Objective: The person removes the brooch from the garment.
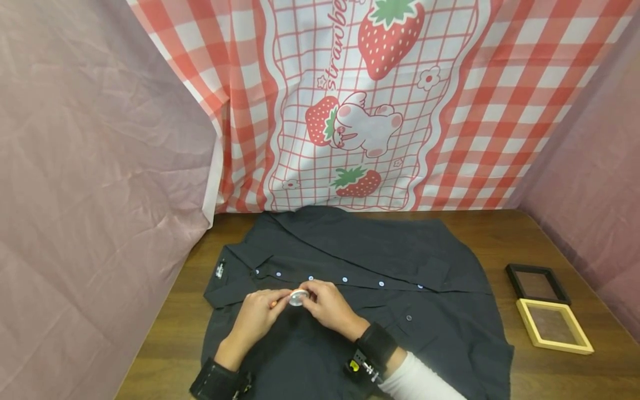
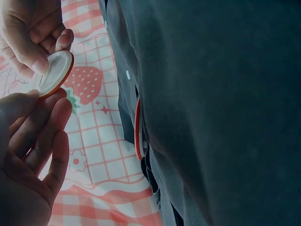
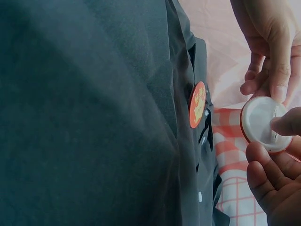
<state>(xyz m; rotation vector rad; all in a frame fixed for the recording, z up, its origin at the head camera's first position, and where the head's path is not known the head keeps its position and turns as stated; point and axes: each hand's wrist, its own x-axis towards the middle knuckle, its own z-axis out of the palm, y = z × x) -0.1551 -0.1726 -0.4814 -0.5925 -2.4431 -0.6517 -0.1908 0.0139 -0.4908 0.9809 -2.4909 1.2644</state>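
A round pin-back button badge [image 3: 257, 117] with a white back and red rim is held up over a dark button-front shirt [image 1: 360, 328]. Its back, with a thin pin, faces the right wrist view. My left hand [image 1: 258, 314] pinches one edge of the badge. From the other side my right hand [image 1: 327, 303] grips it, thumb over the pin and fingers behind the rim. A second badge [image 3: 197, 104], red with yellow markings, sits on the shirt close to the button row; in the head view my left hand mostly hides it.
The shirt lies spread on a wooden table [image 1: 172, 322], its collar to the left. At the right are a black frame [image 1: 512, 278] and a pale yellow frame [image 1: 532, 330]. Behind hangs a red-and-white checked cloth [image 1: 480, 128]; pink cloths [image 1: 100, 183] hang at both sides.
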